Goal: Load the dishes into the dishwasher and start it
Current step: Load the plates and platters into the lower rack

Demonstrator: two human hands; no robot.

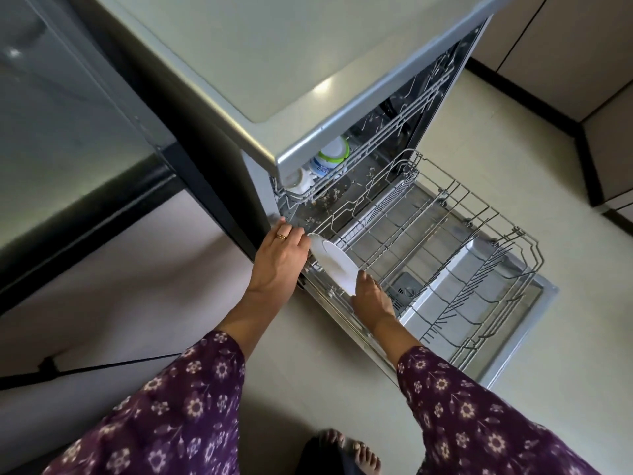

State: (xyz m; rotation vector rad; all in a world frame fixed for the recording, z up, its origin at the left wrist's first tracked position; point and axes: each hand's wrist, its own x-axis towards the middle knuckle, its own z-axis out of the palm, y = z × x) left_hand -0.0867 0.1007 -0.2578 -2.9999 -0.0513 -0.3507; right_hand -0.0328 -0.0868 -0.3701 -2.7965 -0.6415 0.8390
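Head view. Looking down over an open dishwasher (274, 46), with its door (544, 293) dropped flat and the lower rack (445, 234) drawn out above that door.

Holding a white plate (334, 265) on edge at the near left corner of the lower rack, close to the mouth of the machine. Gripping its upper rim with the left hand (279, 258), fingers curled over the edge and reaching toward the front frame of the dishwasher, a gold ring (281, 236) on one finger. Pinching its lower rim with the right hand (371, 298), thumb laid on the face of the plate, the other fingers hidden behind it. Cannot tell whether the plate already sits between the wires or only hangs just above them.

Nothing but bare wire in the other rows of the lower rack. Below it, set in the door, a grey detergent box (407, 289).

Higher up, in the upper rack (394, 132) inside the machine: a white tub with a green band (329, 157) lying tilted, and beside it, nearer the front corner, a white cup (299, 181). On the floor of the machine, scattered crumbs (329, 197).

Wearing purple flowered sleeves, left (164, 406) and right (479, 423). Standing with bare toes (352, 450) on pale floor tiles (308, 389). To the left, a black cable (102, 366) running across the floor; at the top right, beige cupboards (582, 46) with a dark base strip.
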